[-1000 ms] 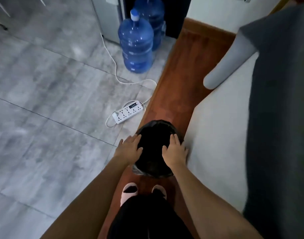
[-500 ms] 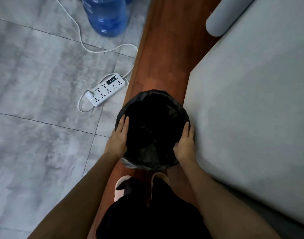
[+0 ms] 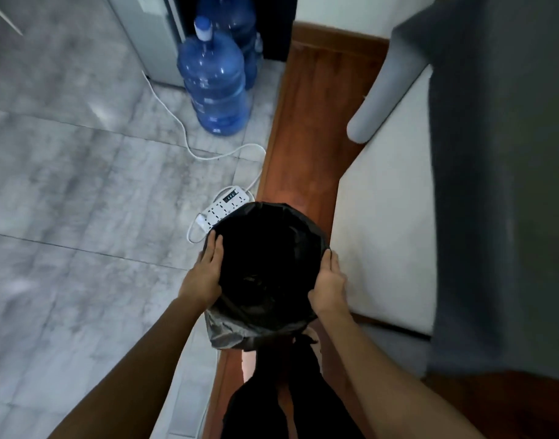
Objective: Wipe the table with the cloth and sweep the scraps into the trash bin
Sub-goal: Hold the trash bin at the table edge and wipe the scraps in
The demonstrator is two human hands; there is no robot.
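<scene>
Moved: one trash bin (image 3: 310, 226) lifted higher
Hands: two, left hand (image 3: 205, 274) and right hand (image 3: 330, 283), fingers flat on its sides
Water bottles (image 3: 214, 83): two

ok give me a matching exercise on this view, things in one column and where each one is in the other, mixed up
1 round trash bin lined with a black plastic bag
2 big blue plastic water jug
3 white rectangular power strip
4 thin white cable

a upright beside the grey cabinet
b between the left hand and right hand
c trailing across the grey floor tiles
d flat on the tiles, partly hidden by the bin

Pairs: 1-b, 2-a, 3-d, 4-c
</scene>
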